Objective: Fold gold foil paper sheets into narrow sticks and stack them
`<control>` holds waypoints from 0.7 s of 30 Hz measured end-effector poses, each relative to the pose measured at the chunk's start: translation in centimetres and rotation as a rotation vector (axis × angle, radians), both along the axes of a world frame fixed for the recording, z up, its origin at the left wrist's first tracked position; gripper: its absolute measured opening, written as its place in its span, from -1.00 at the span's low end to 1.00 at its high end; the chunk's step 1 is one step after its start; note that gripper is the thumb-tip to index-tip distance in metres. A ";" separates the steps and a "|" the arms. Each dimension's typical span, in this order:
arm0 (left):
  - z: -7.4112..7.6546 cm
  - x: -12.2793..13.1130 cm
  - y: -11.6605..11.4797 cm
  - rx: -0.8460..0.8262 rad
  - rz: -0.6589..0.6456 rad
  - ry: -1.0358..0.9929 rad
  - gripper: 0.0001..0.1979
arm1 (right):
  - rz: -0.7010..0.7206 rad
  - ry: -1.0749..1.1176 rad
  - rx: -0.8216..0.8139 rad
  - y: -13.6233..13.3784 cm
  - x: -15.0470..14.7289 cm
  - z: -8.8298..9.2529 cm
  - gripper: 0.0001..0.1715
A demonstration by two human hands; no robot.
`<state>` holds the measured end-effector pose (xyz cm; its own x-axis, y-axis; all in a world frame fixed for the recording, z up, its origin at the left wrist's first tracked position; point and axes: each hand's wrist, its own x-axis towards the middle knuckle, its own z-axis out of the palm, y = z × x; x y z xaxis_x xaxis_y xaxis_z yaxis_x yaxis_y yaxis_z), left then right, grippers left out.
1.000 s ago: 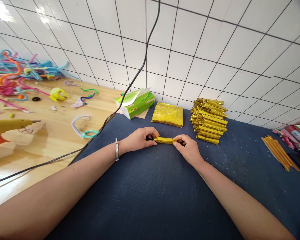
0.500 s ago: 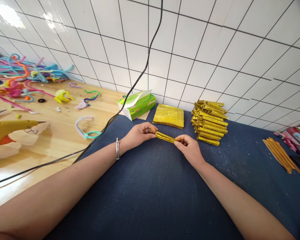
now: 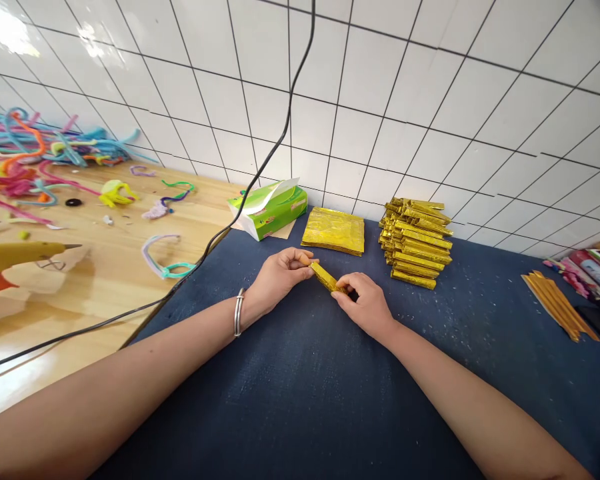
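A folding or creasing step appears to be in hand. A narrow gold strip [image 3: 324, 275] is held between both hands, over the middle of the dark mat [image 3: 280, 400], slanted from far left to near right. Whether the mat is touched by it cannot be told. Its far left end is pinched between thumb and forefinger of the left hand [image 3: 279, 277], nearly closed with the other fingers curled. Its near right end is gripped by the right hand [image 3: 367, 303], with the thumb on the near side and the fingers bent over; that end is partly hidden.

Beyond the strip, flat gold sheets [image 3: 333, 230] are stacked, and to their right similar strips are heaped in a pile [image 3: 415, 247]. To the left of the sheets, a green box [image 3: 280, 210] is placed.

For the next move, even pressure along the edges seems to be called for, with both ends kept in line so that the strip is not twisted. The foil-like surface could be crumpled if squeezed too hard.
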<state>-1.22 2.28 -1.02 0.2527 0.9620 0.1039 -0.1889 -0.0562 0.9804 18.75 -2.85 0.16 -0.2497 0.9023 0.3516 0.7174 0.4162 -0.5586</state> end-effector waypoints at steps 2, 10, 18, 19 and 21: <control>0.0 0.3 -0.2 -0.019 0.026 -0.005 -0.77 | -0.016 -0.019 0.020 -0.1 -0.2 0.0 -0.91; 0.5 0.4 -0.4 0.104 0.117 0.326 -0.87 | -0.072 0.019 0.000 0.0 0.0 -0.3 -0.90; 0.0 -0.7 0.4 0.314 0.178 0.802 -0.88 | -0.073 0.075 -0.063 0.2 0.3 -0.4 -0.87; 0.0 -0.7 0.4 0.321 0.168 0.804 -0.89 | -0.070 0.078 -0.063 0.2 0.3 -0.4 -0.87; 0.2 -0.7 0.4 0.323 0.154 0.783 -0.89 | -0.064 0.080 -0.059 0.2 0.3 -0.4 -0.86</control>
<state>-1.91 2.67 -0.86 0.2346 0.9447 0.2291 0.5676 -0.3244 0.7567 19.07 -2.68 -0.21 -0.1640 0.9353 0.3134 0.6936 0.3353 -0.6376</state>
